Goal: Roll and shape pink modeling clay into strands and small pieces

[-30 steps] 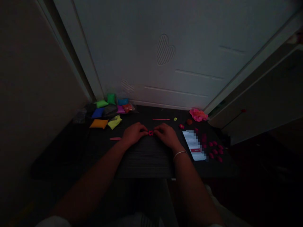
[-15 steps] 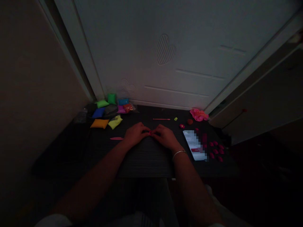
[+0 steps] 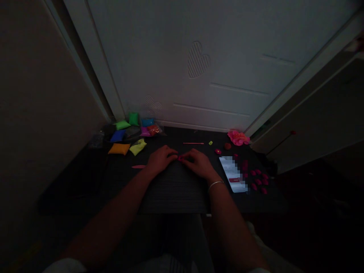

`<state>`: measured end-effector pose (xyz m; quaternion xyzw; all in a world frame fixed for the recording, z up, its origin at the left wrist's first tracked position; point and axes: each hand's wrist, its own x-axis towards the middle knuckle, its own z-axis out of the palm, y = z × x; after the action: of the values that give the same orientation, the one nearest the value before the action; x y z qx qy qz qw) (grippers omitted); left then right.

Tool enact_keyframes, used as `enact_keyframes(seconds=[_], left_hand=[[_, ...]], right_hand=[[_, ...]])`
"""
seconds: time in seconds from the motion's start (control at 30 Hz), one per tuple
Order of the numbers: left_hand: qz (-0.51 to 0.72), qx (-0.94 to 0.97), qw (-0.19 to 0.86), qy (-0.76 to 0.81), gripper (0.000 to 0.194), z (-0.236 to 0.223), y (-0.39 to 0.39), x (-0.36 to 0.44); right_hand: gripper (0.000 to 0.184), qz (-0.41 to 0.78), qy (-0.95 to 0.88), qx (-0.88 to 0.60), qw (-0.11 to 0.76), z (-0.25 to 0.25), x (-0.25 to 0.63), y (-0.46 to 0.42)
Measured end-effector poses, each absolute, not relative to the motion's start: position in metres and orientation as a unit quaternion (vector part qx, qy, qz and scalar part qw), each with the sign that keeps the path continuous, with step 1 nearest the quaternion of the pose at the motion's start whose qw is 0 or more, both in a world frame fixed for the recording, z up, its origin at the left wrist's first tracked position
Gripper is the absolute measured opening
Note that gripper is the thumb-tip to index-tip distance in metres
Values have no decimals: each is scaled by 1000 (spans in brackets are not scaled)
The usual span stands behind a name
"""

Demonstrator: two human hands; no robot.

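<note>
A small piece of dark pink modelling clay (image 3: 180, 158) is pinched between my two hands at the middle of the dark table. My left hand (image 3: 161, 159) grips its left side with thumb and fingertips. From the right, my right hand (image 3: 197, 162) holds it the same way, a bracelet (image 3: 216, 184) on the wrist. The clay's exact shape is too small and dim to make out. Beside my left hand lies a pink clay knife (image 3: 138, 167), partly hidden by the hand. A thin pink stick tool (image 3: 193, 143) rests beyond my fingers.
Right of my hands lies a lit phone (image 3: 229, 168), with several dark pink clay pieces (image 3: 258, 182) beyond it. A pink flower (image 3: 239, 138) stands at the back right. Coloured clay packets, including an orange one (image 3: 119, 148), lie at the back left, near the white door (image 3: 170, 68).
My fingers have shifted slightly around the pink clay. It showed as a small ring-like shape a second ago and now looks more compact. The other things have stayed put.
</note>
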<state>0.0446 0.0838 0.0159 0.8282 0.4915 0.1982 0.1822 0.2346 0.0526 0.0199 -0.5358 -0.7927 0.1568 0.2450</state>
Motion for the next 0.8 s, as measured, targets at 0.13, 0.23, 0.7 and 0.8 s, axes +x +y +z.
enact_keyframes(seconds=[0.13, 0.23, 0.7, 0.8], left_hand=[[189, 829, 163, 501, 25, 17, 84, 44], [174, 836, 158, 497, 24, 19, 82, 46], [182, 842, 157, 483, 28, 15, 80, 48], [169, 846, 152, 482, 31, 17, 79, 48]], right_hand=[[15, 141, -767, -564, 272, 21, 237, 55], [20, 132, -761, -581, 257, 20, 236, 55], [37, 127, -780, -589, 170, 25, 227, 49], [37, 130, -772, -592, 193, 24, 229, 49]])
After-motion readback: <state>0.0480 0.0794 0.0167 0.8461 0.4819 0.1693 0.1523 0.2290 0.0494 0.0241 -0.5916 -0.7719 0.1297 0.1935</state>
